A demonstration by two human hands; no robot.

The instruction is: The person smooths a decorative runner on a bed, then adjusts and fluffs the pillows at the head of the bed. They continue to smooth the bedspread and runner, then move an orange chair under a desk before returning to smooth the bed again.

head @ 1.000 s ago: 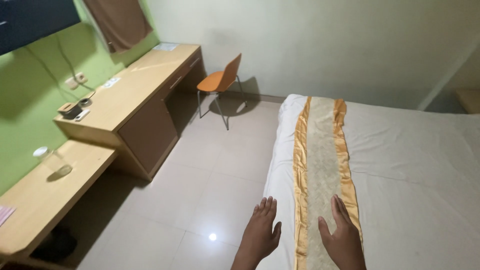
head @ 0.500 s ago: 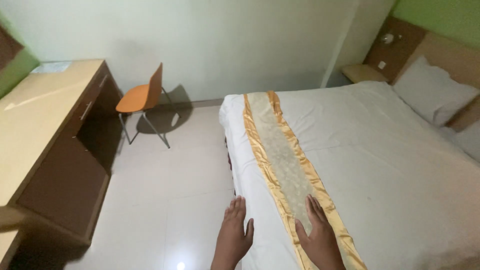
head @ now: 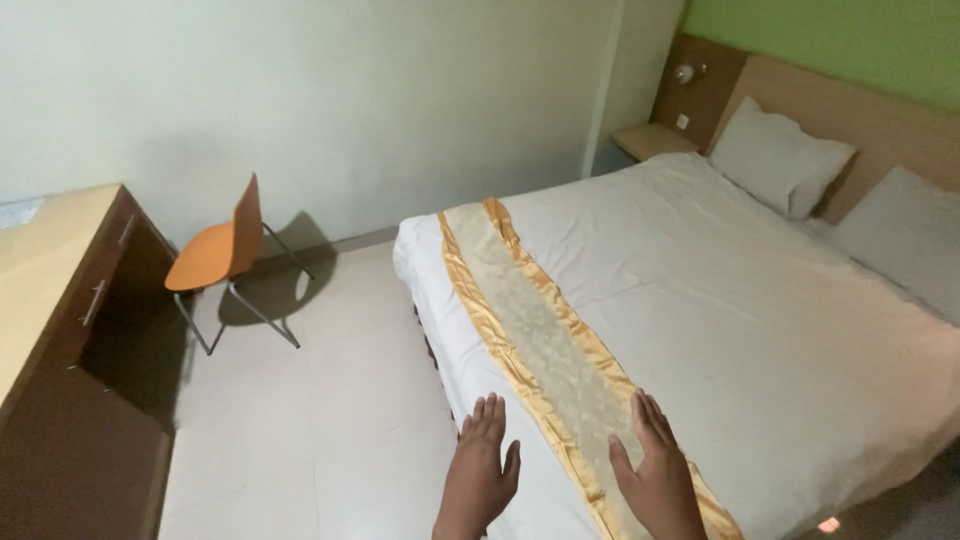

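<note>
Flat across the foot of the bed (head: pixel 760 330) lies the gold-edged runner (head: pixel 545 345), near the corner. Over it the right hand (head: pixel 655 475) hovers, fingers spread, holding nothing; the left hand (head: pixel 480 470), equally open, hangs beside it above the white sheet's edge, seemingly positioned for smoothing. An orange chair (head: pixel 215 255) stands beyond.

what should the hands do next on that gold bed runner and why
Probably lower both palms onto the bed runner and smooth it flat. The left hand is open over the white sheet at the runner's edge, the right hand open above the runner's gold border, and neither grips anything.
</note>
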